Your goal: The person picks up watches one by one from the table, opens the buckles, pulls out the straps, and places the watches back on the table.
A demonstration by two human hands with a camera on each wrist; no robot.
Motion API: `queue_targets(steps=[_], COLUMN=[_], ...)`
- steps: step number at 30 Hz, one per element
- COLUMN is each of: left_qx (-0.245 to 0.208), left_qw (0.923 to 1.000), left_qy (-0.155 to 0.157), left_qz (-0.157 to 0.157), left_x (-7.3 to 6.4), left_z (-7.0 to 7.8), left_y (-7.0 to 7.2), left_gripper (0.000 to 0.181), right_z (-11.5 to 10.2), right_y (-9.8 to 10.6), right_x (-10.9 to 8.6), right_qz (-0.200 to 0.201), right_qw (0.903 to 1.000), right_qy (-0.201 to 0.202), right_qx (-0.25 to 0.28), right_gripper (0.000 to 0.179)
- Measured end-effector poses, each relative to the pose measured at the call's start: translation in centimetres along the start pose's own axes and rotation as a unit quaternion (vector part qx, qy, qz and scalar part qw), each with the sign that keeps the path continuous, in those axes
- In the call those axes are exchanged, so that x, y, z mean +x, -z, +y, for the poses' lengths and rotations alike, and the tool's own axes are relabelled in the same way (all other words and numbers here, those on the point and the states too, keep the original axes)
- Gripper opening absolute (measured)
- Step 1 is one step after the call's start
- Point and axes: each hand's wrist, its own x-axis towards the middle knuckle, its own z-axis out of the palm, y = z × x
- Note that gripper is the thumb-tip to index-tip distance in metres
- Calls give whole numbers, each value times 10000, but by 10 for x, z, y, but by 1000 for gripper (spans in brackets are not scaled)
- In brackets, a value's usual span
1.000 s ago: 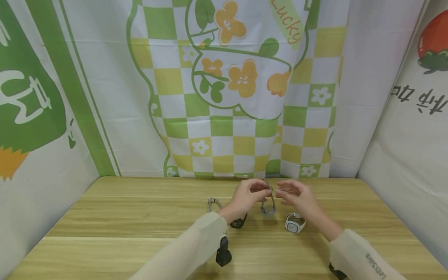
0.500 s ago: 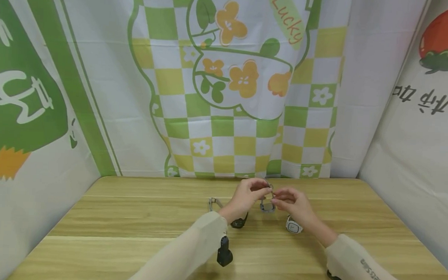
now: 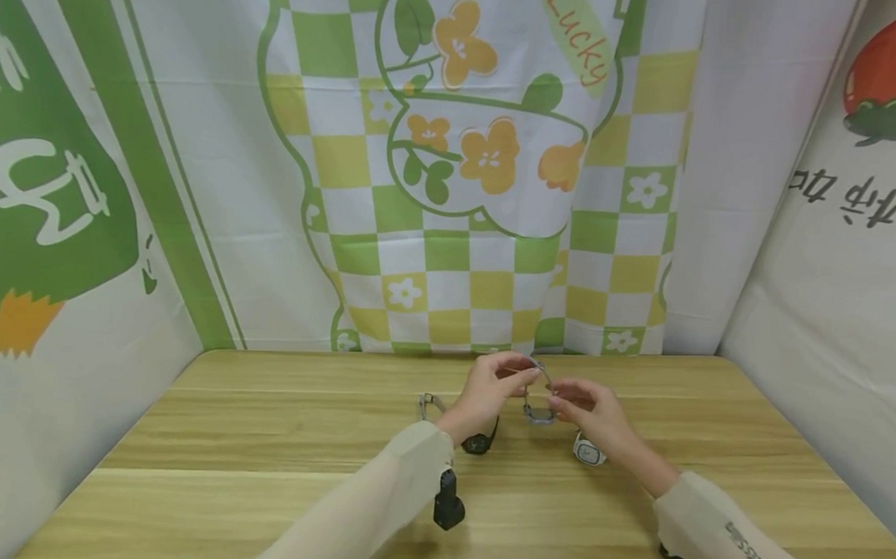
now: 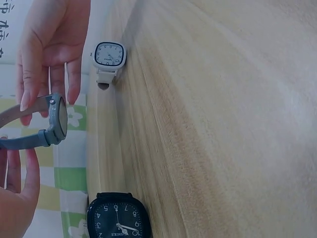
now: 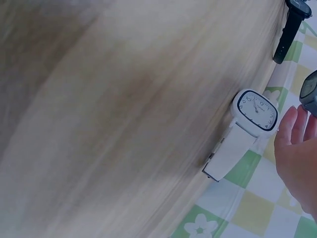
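Note:
A grey-blue wristwatch (image 3: pixel 539 416) hangs above the table between both hands, its strap bent in a loop and its case at the bottom. The left hand (image 3: pixel 488 391) pinches the upper part of the strap between thumb and fingers. The right hand (image 3: pixel 596 413) pinches the strap side close to the case; in the left wrist view its thumb lies on the strap beside the case (image 4: pixel 60 119). In the right wrist view, the right hand (image 5: pixel 297 148) is partly cut off at the edge, with the watch at its fingertips.
A white watch (image 5: pixel 257 111) lies on the table below the right hand. A black watch (image 4: pixel 120 218) lies near the left wrist. Behind the left forearm is another grey-strapped watch (image 3: pixel 427 402), partly hidden. A patterned curtain (image 3: pixel 449 254) borders the wooden table's (image 3: pixel 261 421) far edge.
The right hand has moved left from beside the grey-blue watch and taken hold of its strap. The strap loop has opened wider. The left hand has stayed nearly in place.

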Motion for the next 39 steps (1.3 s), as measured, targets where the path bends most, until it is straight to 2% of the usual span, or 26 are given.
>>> queue_targets(steps=[10,15,21,39], left_qx=[-70,-83,-45,-16], left_qw=[10000,9999,9997,9998], left_qy=[55,134,224,219], left_qz=[44,32,21,-42], left_x=[-2,-2,-2,-4], left_z=[0,-2,-1,1], left_y=[-2,-3,-5,-3], left_gripper=[20,21,22,21], right_z=[-2,-5,-7,-12], right_y=[0,-2,-5,-8], right_x=[1,3,5,5], right_qz=[180,297,496,760], right_qw=[9998,9992,9972,9955], right_qy=[83,284,525,509], right_qx=[-87,-7,-216,-233], right_gripper=[32,34,34,25])
